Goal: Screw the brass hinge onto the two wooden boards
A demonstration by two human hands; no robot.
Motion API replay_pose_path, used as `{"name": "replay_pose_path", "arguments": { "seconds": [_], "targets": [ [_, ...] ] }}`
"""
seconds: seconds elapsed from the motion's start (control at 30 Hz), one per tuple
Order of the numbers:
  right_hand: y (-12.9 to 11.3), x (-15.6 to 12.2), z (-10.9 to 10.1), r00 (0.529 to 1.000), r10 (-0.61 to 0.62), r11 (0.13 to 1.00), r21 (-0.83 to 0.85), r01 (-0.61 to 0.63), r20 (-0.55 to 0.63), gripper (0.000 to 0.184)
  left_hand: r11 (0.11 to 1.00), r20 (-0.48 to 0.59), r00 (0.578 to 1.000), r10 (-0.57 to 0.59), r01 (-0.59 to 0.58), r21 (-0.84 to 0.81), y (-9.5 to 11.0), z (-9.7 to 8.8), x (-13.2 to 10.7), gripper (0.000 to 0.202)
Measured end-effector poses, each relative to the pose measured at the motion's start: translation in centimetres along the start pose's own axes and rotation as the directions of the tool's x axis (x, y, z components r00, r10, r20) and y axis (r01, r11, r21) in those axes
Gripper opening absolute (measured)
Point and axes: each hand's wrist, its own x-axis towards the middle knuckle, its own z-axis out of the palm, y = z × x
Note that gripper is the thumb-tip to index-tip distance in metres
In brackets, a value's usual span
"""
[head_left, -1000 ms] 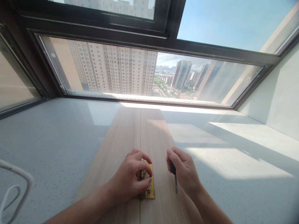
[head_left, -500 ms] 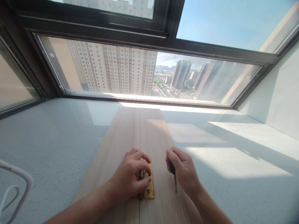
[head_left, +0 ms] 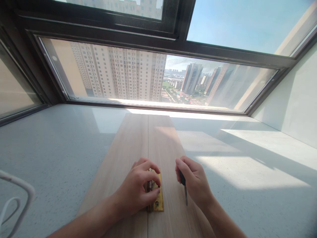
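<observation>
A brass-coloured hinge (head_left: pixel 158 205) with a rusty brown knuckle lies across the seam between two pale wooden boards (head_left: pixel 133 138). Over it rests my left hand (head_left: pixel 141 186), which covers most of its left leaf. Thumb and fingertips come together in a pinch above the right leaf; whatever small thing is between them is too hidden to name. A hole shows in that leaf below the thumb. My right hand (head_left: pixel 195 178) is closed around the black handle of a screwdriver (head_left: pixel 182 178), to the right of the hinge. Its metal shaft points down toward me, apart from the hinge.
The boards lie on a pale speckled windowsill (head_left: pixel 61 148) with sunlit patches at the right. A white looped cable or tube (head_left: pixel 27 188) stands at the left edge. Dark window frames (head_left: pixel 153 109) close off the back, with tall buildings outside.
</observation>
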Motion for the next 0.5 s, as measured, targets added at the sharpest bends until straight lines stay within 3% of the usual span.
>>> {"name": "replay_pose_path", "arguments": {
  "seconds": [0.5],
  "targets": [
    [-0.24,-0.16,-0.03,1.000,-0.005,1.000,-0.008,0.005,0.002,0.041,1.000,0.006,1.000,0.007,-0.007,0.003,-0.01,-0.04,-0.14,0.008]
  ]
}}
